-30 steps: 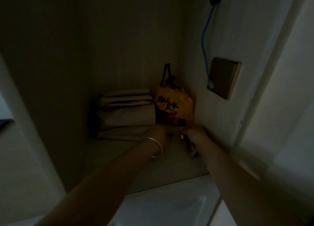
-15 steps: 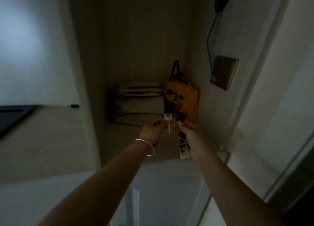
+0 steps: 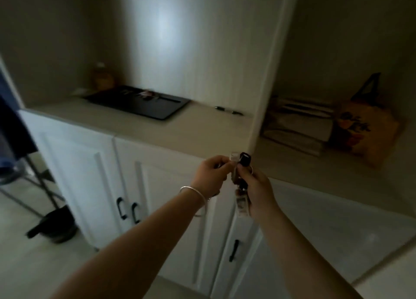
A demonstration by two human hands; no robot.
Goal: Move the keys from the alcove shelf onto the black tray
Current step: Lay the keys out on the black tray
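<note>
Both hands hold a bunch of keys point(image 3: 241, 163) in the air, in front of the cabinet's edge and out of the alcove. My left hand point(image 3: 212, 174), with a silver bangle on the wrist, pinches a pale key at the top. My right hand point(image 3: 256, 186) grips the ring below a black-headed key, and a small tag point(image 3: 242, 205) dangles beneath it. The black tray point(image 3: 144, 106) lies on the counter to the upper left, with some small items on it. The alcove shelf point(image 3: 315, 170) is to the right.
In the alcove stand folded beige bags point(image 3: 297, 127) and an orange printed bag point(image 3: 364, 130). A pen point(image 3: 228, 111) lies on the counter right of the tray; a jar point(image 3: 101, 78) stands behind it. White cabinet doors with black handles point(image 3: 128, 211) are below. A dark dustpan point(image 3: 54, 226) sits on the floor at left.
Both hands have lifted the keys off the alcove shelf and drawn them out and leftward. My view has swung left, bringing the counter and black tray into sight.
</note>
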